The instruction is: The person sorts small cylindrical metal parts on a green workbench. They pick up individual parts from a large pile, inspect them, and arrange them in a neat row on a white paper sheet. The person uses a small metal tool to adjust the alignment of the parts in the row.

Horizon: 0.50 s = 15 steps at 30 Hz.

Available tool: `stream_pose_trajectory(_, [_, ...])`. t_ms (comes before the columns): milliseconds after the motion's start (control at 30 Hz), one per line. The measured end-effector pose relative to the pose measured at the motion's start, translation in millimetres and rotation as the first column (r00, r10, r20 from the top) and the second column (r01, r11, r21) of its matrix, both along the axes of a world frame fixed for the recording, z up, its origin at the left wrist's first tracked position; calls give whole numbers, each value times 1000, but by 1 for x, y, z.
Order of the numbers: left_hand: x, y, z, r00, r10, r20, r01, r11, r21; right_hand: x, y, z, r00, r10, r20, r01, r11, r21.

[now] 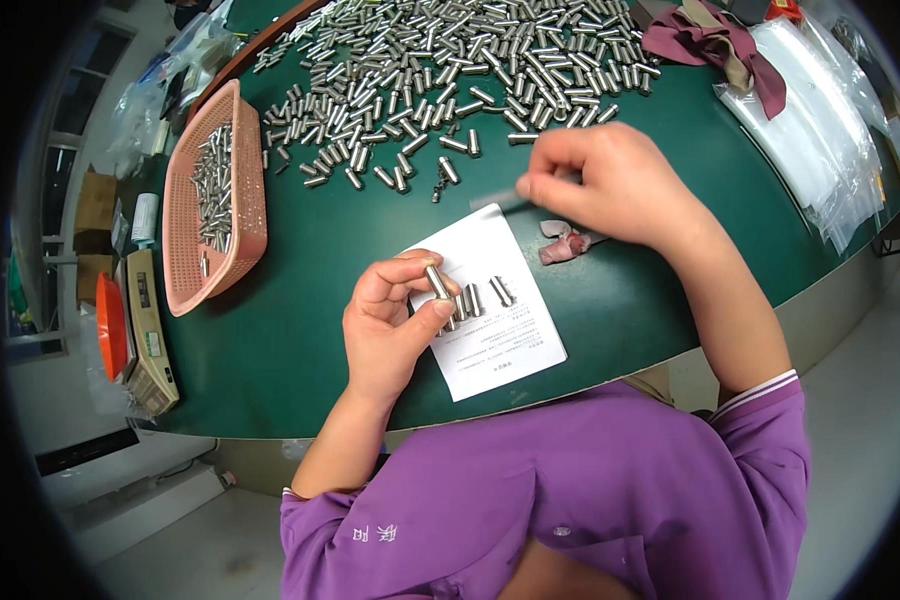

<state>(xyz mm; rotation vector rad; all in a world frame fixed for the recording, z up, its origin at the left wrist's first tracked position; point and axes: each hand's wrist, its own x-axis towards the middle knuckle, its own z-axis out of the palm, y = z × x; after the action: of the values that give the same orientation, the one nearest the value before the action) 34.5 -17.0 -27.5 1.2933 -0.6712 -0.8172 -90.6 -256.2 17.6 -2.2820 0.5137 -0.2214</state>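
My left hand [388, 312] is closed, pinching a short silver metal pin [436, 280] between thumb and fingers, tilted above a white printed sheet [500, 368]. Just beyond the thumb, a few similar pins [473, 299] are near or on the sheet; my fingers partly hide them. One more pin with a collared end [502, 290] lies apart to their right. Up and to the right, my right hand [605, 185] is closed around a thin greyish tool [494, 201], smeared by motion, its kind unclear. Below that hand sits a crumpled pinkish wad [563, 245].
A large heap of metal pins [440, 75] spreads over the green table [340, 240]. At left stand a pink plastic basket [177, 205] holding pins and a beige scale [148, 335] with an orange pan [111, 325]. Clear plastic bags [810, 130] and a maroon cloth [720, 45] lie at right.
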Motion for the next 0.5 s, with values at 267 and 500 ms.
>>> stream_pose_trajectory(267, [-14,-16,12,464,-170,869,-21,979,202,3,-3,-4,989,-63,134,89,977,-196])
stream_pose_trajectory(500, [-15,-15,11,413,-201,888,-57,968,246,-2,-3,5,996,13,86,-5,996,-92])
